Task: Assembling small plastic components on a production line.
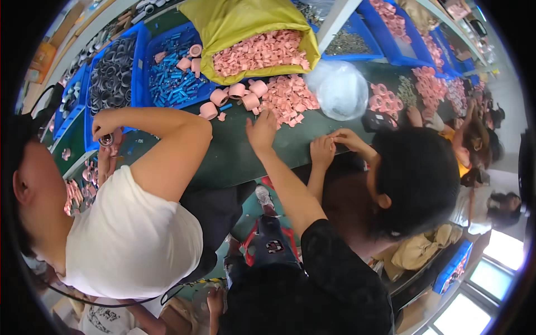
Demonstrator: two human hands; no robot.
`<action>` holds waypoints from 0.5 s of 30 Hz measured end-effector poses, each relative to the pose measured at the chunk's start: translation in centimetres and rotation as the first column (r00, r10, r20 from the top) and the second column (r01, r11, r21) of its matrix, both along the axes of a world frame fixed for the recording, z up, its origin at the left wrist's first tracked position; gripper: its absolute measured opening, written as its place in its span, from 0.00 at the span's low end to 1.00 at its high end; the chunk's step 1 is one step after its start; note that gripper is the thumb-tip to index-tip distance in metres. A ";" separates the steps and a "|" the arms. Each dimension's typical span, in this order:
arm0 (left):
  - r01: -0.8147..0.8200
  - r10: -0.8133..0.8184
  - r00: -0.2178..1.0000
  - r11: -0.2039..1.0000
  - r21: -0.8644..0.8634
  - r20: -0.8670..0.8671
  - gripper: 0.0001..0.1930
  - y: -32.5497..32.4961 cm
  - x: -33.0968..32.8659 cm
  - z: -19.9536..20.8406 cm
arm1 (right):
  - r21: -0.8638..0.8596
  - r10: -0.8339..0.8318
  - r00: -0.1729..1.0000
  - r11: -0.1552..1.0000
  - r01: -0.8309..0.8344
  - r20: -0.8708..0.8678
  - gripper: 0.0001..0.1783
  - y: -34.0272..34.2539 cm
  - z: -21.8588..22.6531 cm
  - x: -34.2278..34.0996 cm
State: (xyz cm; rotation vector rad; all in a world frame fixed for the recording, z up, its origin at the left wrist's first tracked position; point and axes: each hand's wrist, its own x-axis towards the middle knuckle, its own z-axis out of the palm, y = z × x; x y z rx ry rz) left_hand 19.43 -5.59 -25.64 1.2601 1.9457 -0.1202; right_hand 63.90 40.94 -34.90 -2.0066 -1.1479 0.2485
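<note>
My right hand (261, 132) reaches over the green table, its thumb and fingers apart at the near edge of a heap of small pink plastic pieces (289, 99). No held piece shows in it. Just beyond it lie several pink cylindrical parts (250, 101), one with a dark hollow end. A hand at the lower edge, beside my dark trousers, appears to be my left hand (215, 300); its fingers are too blurred to read. A yellow sack (245, 25) spills more pink pieces behind the heap.
A white-sleeved co-worker at left handles a dark ring part (106, 139). Another co-worker's hands (324, 149) work close on my right. Blue trays (177, 42) hold blue tubes and grey rings. A clear plastic bag (341, 92) and pink rings (385, 101) lie farther right.
</note>
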 end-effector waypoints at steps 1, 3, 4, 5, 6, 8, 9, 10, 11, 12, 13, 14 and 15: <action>-0.012 0.012 1.000 1.000 0.000 -0.017 0.08 0.2 0.8 1.0 | -0.019 -0.066 0.994 0.998 0.067 0.085 0.29 1.4 0.5 0.2; -0.205 0.217 0.974 0.966 -0.156 0.068 0.11 0.6 2.4 1.9 | -0.029 -0.121 0.979 0.991 0.127 0.166 0.30 3.9 -0.1 1.0; -0.217 0.228 0.972 0.965 -0.149 0.060 0.11 0.9 3.4 2.0 | -0.099 -0.107 0.980 0.987 0.125 0.169 0.31 5.2 -0.5 1.2; -0.273 0.298 0.948 0.942 -0.194 0.115 0.12 1.0 4.4 2.2 | -0.172 -0.095 0.980 0.977 0.125 0.173 0.32 6.1 -1.3 1.6; -0.320 0.364 0.915 0.916 -0.242 0.171 0.15 1.5 5.4 2.6 | -0.142 -0.137 0.971 0.976 0.166 0.196 0.31 7.0 -2.0 2.0; -0.254 0.355 0.909 0.888 -0.383 0.218 0.22 5.3 8.6 5.5 | -0.110 -0.176 0.979 0.976 0.187 0.099 0.31 6.4 -2.6 2.6; -0.265 0.363 0.908 0.886 -0.380 0.212 0.22 6.4 9.4 6.5 | -0.077 -0.215 0.977 0.974 0.215 0.002 0.30 6.0 -1.6 2.7; -0.224 0.335 0.893 0.910 -0.349 0.299 0.23 7.3 10.3 6.9 | -0.084 -0.204 0.962 0.978 0.192 -0.181 0.28 4.7 -0.5 2.5; -0.183 0.301 0.871 0.932 -0.311 0.388 0.24 8.3 11.4 7.3 | -0.071 -0.193 0.964 0.981 0.183 -0.181 0.28 3.3 1.0 2.4; -0.190 0.302 0.867 0.936 -0.298 0.397 0.24 9.7 12.9 8.0 | -0.038 -0.181 0.723 0.977 0.210 -0.667 0.28 1.6 2.6 2.3; -0.142 0.244 0.815 0.963 -0.227 0.526 0.25 11.6 14.6 8.8 | -0.025 -0.096 0.277 0.968 0.251 -0.956 0.28 -0.4 4.4 2.6; -0.120 0.187 0.750 0.982 -0.147 0.634 0.26 13.4 16.1 10.1 | -0.034 -0.038 0.022 0.984 0.176 -0.999 0.28 -2.6 7.7 2.4; -0.091 0.112 0.770 0.994 -0.066 0.628 0.26 15.5 17.8 12.0 | -0.027 -0.005 -0.235 0.996 0.089 -0.972 0.29 -5.0 11.2 2.1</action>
